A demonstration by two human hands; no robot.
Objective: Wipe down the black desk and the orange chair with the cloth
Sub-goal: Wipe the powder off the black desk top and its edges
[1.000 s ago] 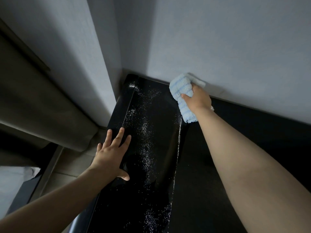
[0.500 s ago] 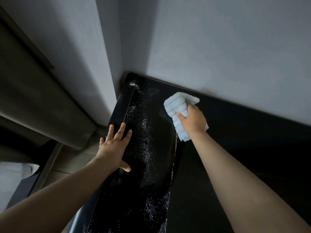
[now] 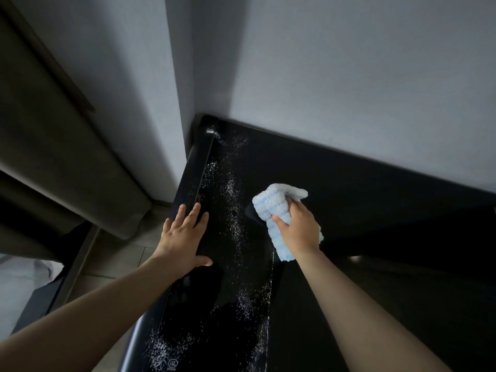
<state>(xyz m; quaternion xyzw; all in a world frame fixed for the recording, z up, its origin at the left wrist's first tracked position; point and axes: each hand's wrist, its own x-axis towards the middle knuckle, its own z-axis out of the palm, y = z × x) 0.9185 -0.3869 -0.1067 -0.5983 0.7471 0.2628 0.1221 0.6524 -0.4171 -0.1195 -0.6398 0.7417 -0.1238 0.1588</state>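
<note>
The right hand (image 3: 298,226) grips a bunched pale-blue cloth (image 3: 271,208), fingers curled over its top, and presses it onto the black desk (image 3: 389,226) a little way out from the wall (image 3: 349,89). The left hand (image 3: 185,237) lies flat on the desk's left edge, fingers straight and slightly spread, holding nothing. It looks to be bracing the person.

The job appears to be partly done. To the right of the cloth the dark top shows no specks that can be made out, which suggests that side has been wiped, though the dim light makes this hard to confirm. To the left, a scatter of white powder (image 3: 230,200) runs from the back corner down the strip between the two hands and on toward the near edge, where it lies thicker. A thin pale line of gathered powder (image 3: 270,285) trails from the cloth's lower end toward the viewer – likely the edge of a cleared swath.

What is left, then: the powdered left strip, the small heap in the far corner, the raised left rim, and the patch under the left hand, which would have to lift for the cloth to pass. The orange chair is nowhere in view, so that half of the task seems not yet begun
</note>
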